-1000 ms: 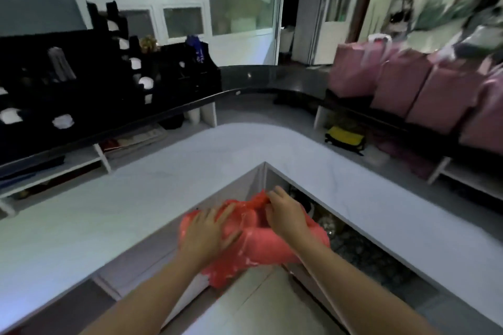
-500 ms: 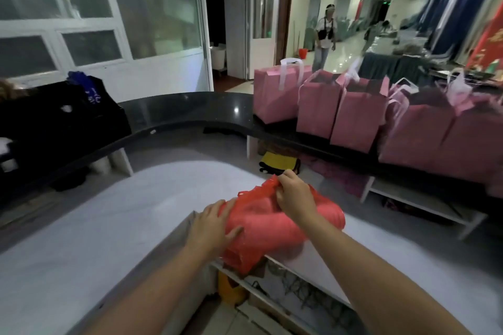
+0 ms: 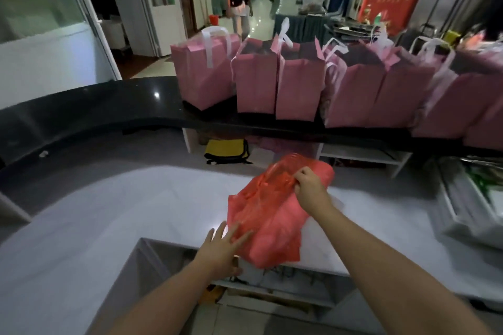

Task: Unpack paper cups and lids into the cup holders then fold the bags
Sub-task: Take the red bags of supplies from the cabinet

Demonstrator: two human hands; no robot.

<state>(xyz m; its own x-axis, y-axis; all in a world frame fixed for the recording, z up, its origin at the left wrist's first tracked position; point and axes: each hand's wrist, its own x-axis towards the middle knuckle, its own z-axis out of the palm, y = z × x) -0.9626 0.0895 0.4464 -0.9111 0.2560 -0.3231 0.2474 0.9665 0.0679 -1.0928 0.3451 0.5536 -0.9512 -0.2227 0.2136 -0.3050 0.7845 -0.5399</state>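
The person's left hand (image 3: 221, 249) lies at about 6 o'clock in the view, fingers straight and spread, its grip released, fingertips touching the near lower edge of the red plastic bag (image 3: 268, 215). The bag sits bunched on the white counter (image 3: 114, 215), its near end hanging over the counter's inner edge above the shelves below. The right hand (image 3: 310, 185), toward 1 o'clock from the left, has its grip clenched on a gathered fold at the bag's top. Farther off at 12 o'clock, a yellow and black bag (image 3: 227, 150) lies under the dark raised counter (image 3: 89, 106), which carries a row of pink gift bags (image 3: 296, 81). Beyond, a person (image 3: 239, 5) stands in the corridor.
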